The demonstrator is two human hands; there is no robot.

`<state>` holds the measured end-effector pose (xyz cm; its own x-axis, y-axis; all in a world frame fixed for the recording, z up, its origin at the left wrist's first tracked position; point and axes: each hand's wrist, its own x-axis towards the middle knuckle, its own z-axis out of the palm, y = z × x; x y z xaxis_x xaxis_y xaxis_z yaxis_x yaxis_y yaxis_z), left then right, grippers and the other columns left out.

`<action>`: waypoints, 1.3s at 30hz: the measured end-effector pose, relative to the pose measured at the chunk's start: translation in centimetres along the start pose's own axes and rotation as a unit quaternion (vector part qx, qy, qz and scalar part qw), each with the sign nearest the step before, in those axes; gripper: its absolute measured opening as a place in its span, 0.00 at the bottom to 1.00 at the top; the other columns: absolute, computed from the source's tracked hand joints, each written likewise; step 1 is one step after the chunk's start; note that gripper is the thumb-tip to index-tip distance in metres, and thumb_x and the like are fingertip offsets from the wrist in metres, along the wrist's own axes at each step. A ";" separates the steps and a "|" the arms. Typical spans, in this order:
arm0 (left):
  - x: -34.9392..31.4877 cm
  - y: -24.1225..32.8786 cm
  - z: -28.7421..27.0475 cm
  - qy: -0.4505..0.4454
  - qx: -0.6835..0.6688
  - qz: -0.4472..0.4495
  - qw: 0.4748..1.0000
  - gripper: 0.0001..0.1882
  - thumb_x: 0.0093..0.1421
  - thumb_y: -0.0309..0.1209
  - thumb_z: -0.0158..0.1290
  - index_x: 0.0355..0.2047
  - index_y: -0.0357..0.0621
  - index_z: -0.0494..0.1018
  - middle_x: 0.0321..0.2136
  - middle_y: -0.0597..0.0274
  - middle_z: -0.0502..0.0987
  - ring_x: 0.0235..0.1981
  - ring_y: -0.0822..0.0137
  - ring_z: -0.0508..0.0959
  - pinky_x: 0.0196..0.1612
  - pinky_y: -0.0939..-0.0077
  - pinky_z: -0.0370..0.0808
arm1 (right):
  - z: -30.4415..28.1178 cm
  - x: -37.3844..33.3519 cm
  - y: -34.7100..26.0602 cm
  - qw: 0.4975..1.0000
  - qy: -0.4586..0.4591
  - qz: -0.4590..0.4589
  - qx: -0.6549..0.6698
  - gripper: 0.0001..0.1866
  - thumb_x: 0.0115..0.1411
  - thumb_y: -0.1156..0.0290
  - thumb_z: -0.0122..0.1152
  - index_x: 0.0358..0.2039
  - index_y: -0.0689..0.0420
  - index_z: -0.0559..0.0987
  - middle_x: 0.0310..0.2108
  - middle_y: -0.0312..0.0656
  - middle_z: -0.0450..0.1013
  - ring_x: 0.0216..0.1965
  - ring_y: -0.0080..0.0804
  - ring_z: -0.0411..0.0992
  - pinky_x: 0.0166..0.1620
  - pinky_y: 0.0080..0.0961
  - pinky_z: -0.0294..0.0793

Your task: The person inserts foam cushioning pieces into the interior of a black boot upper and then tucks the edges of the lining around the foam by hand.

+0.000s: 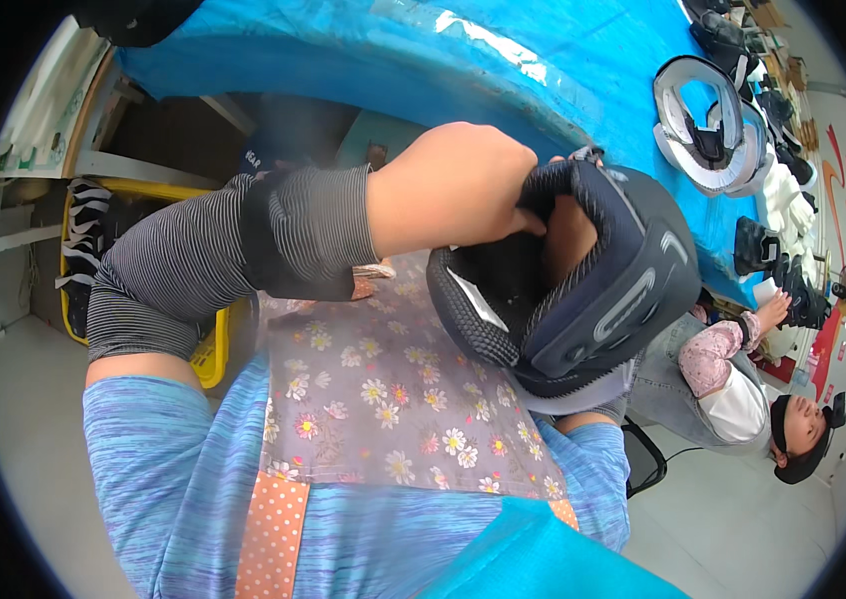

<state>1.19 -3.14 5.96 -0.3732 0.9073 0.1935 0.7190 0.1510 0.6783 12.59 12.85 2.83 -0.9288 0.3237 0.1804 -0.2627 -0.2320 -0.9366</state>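
Observation:
A black padded boot [632, 290] with a pale sole edge is held up in front of my apron, its opening turned toward me. My left hand [473, 185] reaches across from the left and is closed on the boot's upper rim, with its thumb inside the opening. A patch of skin shows within the dark opening, but I cannot tell which hand it belongs to. The boot hides my right hand; only part of the right upper arm shows below it. A white patch lies on the inner lining.
A blue-covered table [363, 50] runs along the far side. White and grey boot-shaped parts [707, 125] stand on it at right, beside several black pieces. A yellow basket [211, 349] sits at left. A co-worker [732, 399] in a pink sleeve works at the right.

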 end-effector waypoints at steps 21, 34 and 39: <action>-1.2 1.6 -2.3 -0.114 -0.094 0.096 0.984 0.26 0.54 0.52 0.60 0.20 0.36 0.75 0.12 0.49 0.69 0.16 0.47 0.72 0.23 0.62 0.69 | 1.2 -2.2 2.9 0.961 -0.100 0.036 0.257 0.16 0.54 0.72 0.68 0.36 0.58 0.69 0.29 0.42 0.71 0.29 0.25 0.69 0.32 0.21 0.72; -0.8 0.7 -1.1 -0.118 -0.290 0.099 0.945 0.17 0.55 0.39 0.62 0.24 0.34 0.75 0.16 0.46 0.72 0.17 0.48 0.73 0.22 0.65 0.68 | 1.5 -2.9 3.4 1.000 0.014 -0.002 0.017 0.20 0.62 0.60 0.61 0.42 0.63 0.67 0.35 0.46 0.69 0.34 0.28 0.70 0.37 0.24 0.71; -1.0 0.2 -1.7 -0.231 -0.094 -0.032 0.968 0.21 0.58 0.43 0.59 0.21 0.34 0.74 0.14 0.48 0.71 0.15 0.51 0.72 0.23 0.65 0.69 | 1.0 -3.1 2.6 1.000 0.018 -0.017 -0.015 0.21 0.61 0.61 0.62 0.43 0.64 0.67 0.38 0.48 0.70 0.36 0.30 0.71 0.40 0.25 0.72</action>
<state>0.68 -4.67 7.14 -0.0807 0.9836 -0.1610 0.5667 0.1782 0.8044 14.53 10.28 0.13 -0.9099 0.3628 0.2013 -0.2846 -0.1926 -0.9391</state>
